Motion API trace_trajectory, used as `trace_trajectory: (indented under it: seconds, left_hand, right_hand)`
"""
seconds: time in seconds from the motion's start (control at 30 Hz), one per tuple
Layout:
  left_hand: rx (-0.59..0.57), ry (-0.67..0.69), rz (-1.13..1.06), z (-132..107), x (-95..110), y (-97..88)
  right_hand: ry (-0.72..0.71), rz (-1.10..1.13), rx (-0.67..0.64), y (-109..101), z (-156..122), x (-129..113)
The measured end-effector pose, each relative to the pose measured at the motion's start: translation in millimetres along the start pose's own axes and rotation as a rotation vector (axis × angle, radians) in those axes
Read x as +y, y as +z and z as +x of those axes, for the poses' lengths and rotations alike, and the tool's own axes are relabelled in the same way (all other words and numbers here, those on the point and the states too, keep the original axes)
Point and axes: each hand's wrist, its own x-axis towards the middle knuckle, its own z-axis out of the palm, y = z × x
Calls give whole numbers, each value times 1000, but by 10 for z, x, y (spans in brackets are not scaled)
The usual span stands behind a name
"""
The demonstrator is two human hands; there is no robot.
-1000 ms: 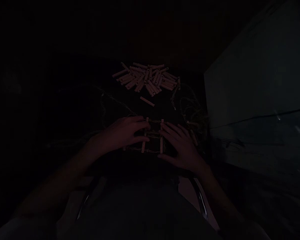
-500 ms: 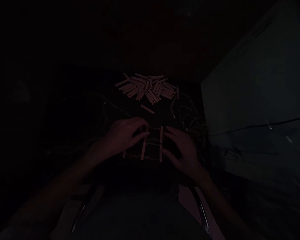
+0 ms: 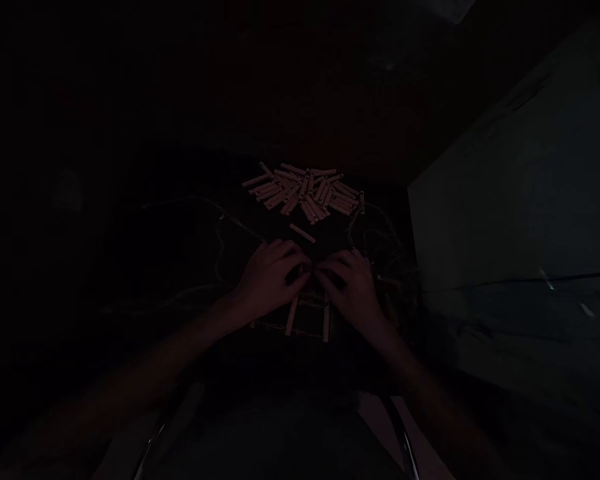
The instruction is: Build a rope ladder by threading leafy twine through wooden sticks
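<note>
The scene is very dark. Several short pale sticks are tied across thin cords like ladder rungs; one rung (image 3: 291,317) lies below my left hand (image 3: 275,277), and another rung (image 3: 326,323) below my right hand (image 3: 351,287). My two hands are close together over the far ends of these rungs, their fingertips almost meeting. Each has thumb and fingers closed in a pinch where the far cord runs, though the fingers cover the pinched part. A nearer cord (image 3: 307,333) joins the rungs' lower ends.
Beyond my hands lies a pile of loose sticks (image 3: 305,190) with holes near their ends. A single stick (image 3: 303,233) lies in front of it. Loose cord (image 3: 235,219) trails at the left, with more tangled at the right. A pale wall (image 3: 505,200) rises on the right.
My right hand has moved from beside the right rung to its far end, and its fingers have closed. My left hand has come nearer to it. The view has tilted slightly.
</note>
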Motion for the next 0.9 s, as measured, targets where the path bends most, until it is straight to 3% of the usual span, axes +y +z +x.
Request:
trace_trajectory:
  seconds: [0.9]
  left_hand:
    - [24, -51, -31, 71, -40, 27]
  right_hand:
    - [20, -30, -86, 43, -28, -37]
